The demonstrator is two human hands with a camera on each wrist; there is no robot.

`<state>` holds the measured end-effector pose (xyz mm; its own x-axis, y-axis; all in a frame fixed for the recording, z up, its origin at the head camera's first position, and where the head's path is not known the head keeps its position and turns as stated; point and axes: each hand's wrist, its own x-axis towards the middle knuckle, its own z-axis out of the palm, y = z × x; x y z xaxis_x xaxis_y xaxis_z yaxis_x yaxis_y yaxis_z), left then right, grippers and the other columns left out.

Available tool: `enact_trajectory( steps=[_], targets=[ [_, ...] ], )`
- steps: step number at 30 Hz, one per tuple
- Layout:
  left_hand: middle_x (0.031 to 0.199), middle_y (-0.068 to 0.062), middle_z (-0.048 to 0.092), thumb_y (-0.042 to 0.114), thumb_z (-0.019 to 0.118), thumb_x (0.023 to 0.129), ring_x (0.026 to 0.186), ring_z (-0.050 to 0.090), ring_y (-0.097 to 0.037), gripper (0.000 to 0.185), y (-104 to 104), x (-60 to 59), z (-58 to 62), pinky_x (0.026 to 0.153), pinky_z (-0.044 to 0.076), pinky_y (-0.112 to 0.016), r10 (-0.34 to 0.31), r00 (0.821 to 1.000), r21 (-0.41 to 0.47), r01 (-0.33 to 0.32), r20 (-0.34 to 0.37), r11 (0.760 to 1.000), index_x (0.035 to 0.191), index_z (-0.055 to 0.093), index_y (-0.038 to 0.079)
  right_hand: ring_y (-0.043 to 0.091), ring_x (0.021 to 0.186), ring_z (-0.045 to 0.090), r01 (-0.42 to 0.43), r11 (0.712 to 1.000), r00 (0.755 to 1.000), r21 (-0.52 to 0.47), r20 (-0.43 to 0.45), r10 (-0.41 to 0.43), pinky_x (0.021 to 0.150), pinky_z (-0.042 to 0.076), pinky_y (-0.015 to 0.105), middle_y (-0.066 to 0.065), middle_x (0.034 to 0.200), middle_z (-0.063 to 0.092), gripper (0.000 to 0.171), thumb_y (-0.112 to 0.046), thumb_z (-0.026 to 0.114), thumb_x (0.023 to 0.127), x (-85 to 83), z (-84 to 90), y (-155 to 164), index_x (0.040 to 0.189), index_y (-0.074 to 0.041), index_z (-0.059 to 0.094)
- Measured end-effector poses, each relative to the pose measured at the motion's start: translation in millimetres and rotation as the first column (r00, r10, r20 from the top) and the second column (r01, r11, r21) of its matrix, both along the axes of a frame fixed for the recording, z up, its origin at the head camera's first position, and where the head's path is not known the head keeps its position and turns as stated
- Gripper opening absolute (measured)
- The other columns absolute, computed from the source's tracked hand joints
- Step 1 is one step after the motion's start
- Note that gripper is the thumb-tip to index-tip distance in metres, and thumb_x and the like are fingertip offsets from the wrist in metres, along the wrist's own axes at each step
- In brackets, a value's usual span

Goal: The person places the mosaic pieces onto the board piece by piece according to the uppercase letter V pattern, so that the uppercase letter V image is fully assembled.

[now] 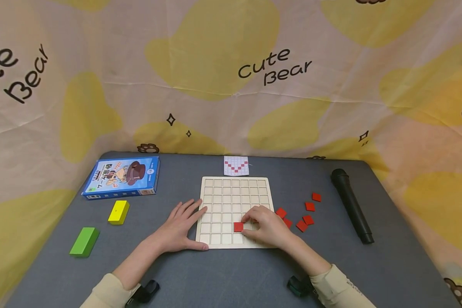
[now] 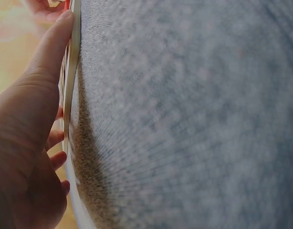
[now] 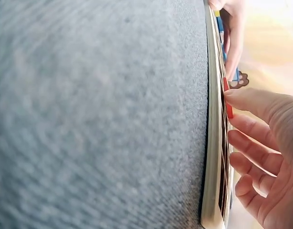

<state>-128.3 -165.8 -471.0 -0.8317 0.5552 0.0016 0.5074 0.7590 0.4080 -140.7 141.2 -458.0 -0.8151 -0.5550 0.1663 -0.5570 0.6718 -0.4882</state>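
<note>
A grey table (image 1: 231, 278) carries a wooden grid board (image 1: 235, 201) at its middle, with a small pattern card (image 1: 236, 165) just behind it, a blue box (image 1: 121, 176), a black cylinder (image 1: 352, 205), and green (image 1: 84, 241) and yellow (image 1: 118, 211) blocks to the sides. The left hand (image 1: 181, 226) lies flat with fingers spread, its thumb along the board's near edge. The right hand (image 1: 267, 224) rests on the board, thumb and forefinger pinching a red tile (image 1: 238, 227) in a near-row cell, while loose red tiles (image 1: 306, 211) lie just right of the board.
</note>
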Motion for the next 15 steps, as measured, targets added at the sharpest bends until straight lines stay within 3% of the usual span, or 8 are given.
enact_trajectory(
  steps=[7, 15],
  targets=[
    [0.160, -0.011, 0.021, 0.075, 0.067, 0.072, 0.146, 0.015, -0.035, 0.107, 0, -0.3, 0.0, 0.114, 0.010, -0.060, 0.004, 1.000, -0.005, -0.004, 0.010, 1.000, 0.152, 0.035, 0.012, 0.009, 0.093, 0.054, -0.024, 0.999, 1.000, -0.040, -0.015, 0.023, 0.081, 0.049, 0.029, -0.010, 0.099, 0.064, 0.021, -0.029, 0.080, 0.081, -0.3, -3.6, 0, 0.099, -0.021, 0.073],
    [0.158, -0.011, 0.026, 0.070, 0.064, 0.079, 0.145, 0.019, -0.035, 0.094, -1, -1.9, 0.3, 0.113, 0.014, -0.060, 0.018, 1.000, 0.010, -0.018, -0.003, 1.000, 0.150, 0.040, 0.013, 0.011, 0.085, 0.055, 0.065, 0.993, 0.995, -0.099, -0.073, -0.072, 0.072, 0.048, 0.030, -0.007, 0.097, 0.067, 0.011, -0.021, 0.075, 0.086, -6.7, -5.5, 28, 0.096, -0.019, 0.074]
  ],
)
